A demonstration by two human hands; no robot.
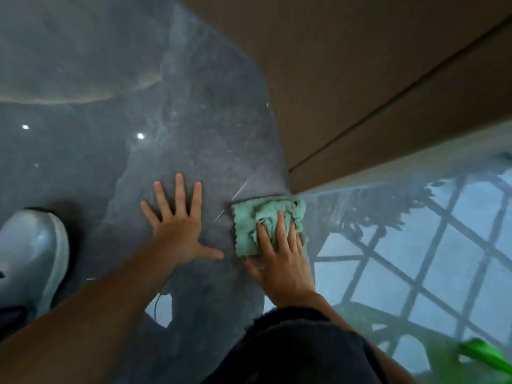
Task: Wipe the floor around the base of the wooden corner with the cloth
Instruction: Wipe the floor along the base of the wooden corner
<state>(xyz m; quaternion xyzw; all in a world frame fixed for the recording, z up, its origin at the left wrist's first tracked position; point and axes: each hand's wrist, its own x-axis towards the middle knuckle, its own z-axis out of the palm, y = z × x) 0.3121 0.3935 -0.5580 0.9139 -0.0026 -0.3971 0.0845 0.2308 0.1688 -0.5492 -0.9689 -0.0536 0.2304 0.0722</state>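
A crumpled green cloth (253, 223) lies on the glossy dark grey floor (194, 120), its far edge touching the base of the brown wooden corner (346, 92). My right hand (279, 256) presses flat on the cloth's near right part, fingers bunching the fabric. My left hand (177, 225) rests palm down on the bare floor just left of the cloth, fingers spread wide, holding nothing.
A grey shoe (30, 259) stands at the left edge. The floor to the right reflects a window grid (432, 259) and foliage. A bright green object (482, 356) shows at the bottom right. A dark trouser knee (291, 350) fills the bottom middle.
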